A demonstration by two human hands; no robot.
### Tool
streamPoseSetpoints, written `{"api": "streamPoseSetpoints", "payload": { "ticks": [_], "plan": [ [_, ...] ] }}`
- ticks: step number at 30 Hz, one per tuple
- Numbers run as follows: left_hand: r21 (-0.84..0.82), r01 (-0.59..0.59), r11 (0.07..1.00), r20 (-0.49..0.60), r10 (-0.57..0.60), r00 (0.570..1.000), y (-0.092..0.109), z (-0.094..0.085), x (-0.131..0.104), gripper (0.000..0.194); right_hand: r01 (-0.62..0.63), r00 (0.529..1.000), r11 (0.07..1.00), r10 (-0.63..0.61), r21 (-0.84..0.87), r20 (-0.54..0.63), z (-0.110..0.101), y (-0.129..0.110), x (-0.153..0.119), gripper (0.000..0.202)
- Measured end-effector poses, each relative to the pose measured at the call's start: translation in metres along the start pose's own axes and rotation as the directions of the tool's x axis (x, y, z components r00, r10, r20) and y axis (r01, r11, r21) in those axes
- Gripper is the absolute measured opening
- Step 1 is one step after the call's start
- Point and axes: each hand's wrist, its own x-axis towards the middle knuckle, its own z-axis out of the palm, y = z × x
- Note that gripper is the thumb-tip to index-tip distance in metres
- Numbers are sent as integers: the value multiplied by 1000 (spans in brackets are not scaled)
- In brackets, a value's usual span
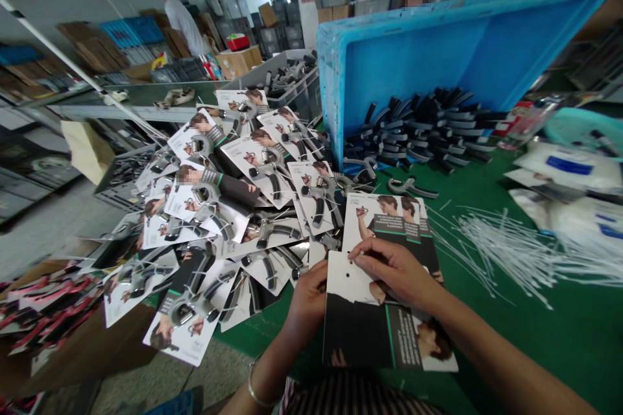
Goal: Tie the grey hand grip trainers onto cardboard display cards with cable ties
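Observation:
My left hand (307, 303) grips the left edge of a printed backing card (357, 331), its fingers partly hidden behind it. The card, white at the top and black below, has small punched holes. Over its upper part lies my right hand (392, 272), thumb and forefinger pinched together beside a hole; whatever is between them is too small to make out. Another printed card (423, 249) lies beyond it on the green table. Behind that, a single grey and black hand grip (413, 188) rests near loose white cable ties (516, 253).
A blue crate (438, 45) on its side spills hand grips (428, 130). Left of my hands, carded hand grips (204, 207) are heaped up. A grey crate (311, 91) stands behind. White packets (569, 168) lie at right. A person (182, 19) is at the far left, another behind the crate.

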Motion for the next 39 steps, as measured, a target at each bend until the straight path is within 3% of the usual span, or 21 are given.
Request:
{"api": "streamPoseSetpoints", "payload": {
  "ticks": [3,7,11,16,21,28,33,39],
  "plan": [
    [-23,16,1000,-49,-17,999,1,3,-1,18,-3,1000,1000,3,3,-3,0,1,-1,17],
    [-31,-2,1000,-10,2,1000,2,4,-3,19,-9,1000,1000,9,26,-4,-2,-1,-3,19],
    [33,-33,999,-56,35,998,4,1,-4,17,53,998,999,-52,-2,47,-1,-7,-8,14],
    [85,-45,995,64,39,997,4,2,-5,14,104,995,993,-103,-57,9,3,-8,-9,14],
    [6,40,999,-48,-40,998,-3,4,-7,17,118,992,986,-122,-121,-25,5,-3,-6,15],
    [-49,-11,999,46,13,999,-4,-2,-8,17,73,996,992,-77,-101,-41,3,2,-5,16],
    [-101,-22,995,-3,22,1000,0,0,-4,22,78,993,992,-86,-103,-81,-1,-1,-4,16],
    [-53,-58,997,-29,57,998,0,-3,2,18,86,993,991,-94,-107,-74,-2,1,-4,16]
  ]
}}
